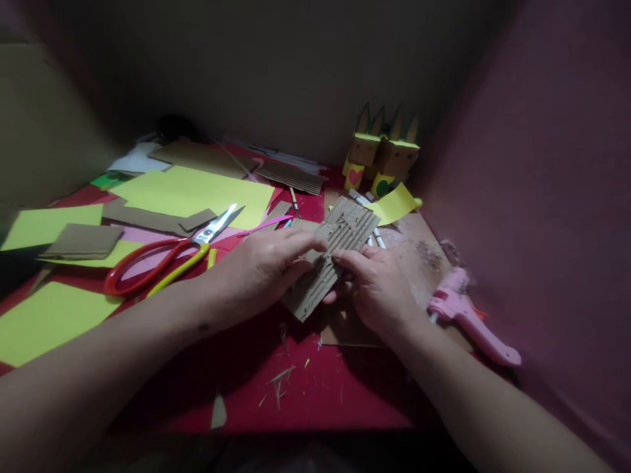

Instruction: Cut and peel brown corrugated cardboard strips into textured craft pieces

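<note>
A strip of corrugated cardboard with its ridges exposed and a torn patch near the upper part is held tilted above the red table. My left hand pinches its left edge, with the fingertips on the ridged face. At the right edge, my right hand grips it, thumb on top and fingers underneath. Red-and-yellow-handled scissors lie with their blades parted, left of my left hand. Past my right hand rests a pink glue gun on a brown board.
Yellow paper sheets and cardboard pieces cover the left side. Two small cardboard figures stand at the back right, near white markers and a curled yellow strip. Scraps lie near the front edge. Walls rise behind and at right.
</note>
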The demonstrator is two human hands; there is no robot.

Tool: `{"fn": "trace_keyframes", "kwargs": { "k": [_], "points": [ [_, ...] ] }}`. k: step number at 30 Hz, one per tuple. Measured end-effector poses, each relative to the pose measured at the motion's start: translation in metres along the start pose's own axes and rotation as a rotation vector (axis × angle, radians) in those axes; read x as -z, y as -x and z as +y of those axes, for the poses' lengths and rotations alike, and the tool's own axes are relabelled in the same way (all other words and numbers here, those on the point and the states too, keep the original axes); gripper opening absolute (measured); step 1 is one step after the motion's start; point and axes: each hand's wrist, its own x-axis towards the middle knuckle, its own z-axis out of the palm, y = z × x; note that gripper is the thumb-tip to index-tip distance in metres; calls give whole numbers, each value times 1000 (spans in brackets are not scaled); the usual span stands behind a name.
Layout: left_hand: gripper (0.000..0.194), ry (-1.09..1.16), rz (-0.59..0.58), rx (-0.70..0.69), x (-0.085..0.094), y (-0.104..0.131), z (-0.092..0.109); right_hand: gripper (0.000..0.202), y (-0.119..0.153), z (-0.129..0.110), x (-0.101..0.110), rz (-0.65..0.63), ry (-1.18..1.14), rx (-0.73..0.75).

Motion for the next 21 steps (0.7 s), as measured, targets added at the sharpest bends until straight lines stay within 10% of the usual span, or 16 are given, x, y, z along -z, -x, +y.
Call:
{"fn": "trace_keyframes", "kwargs": {
  "k": [14, 21],
  "points": [
    [25, 26, -190, -183, 7, 1, 1, 9, -1, -1, 0, -75, -13, -76],
    [18, -136, 66, 21, 4, 0, -2, 9, -2, -6, 2, -42, 3, -39]
  ]
}}
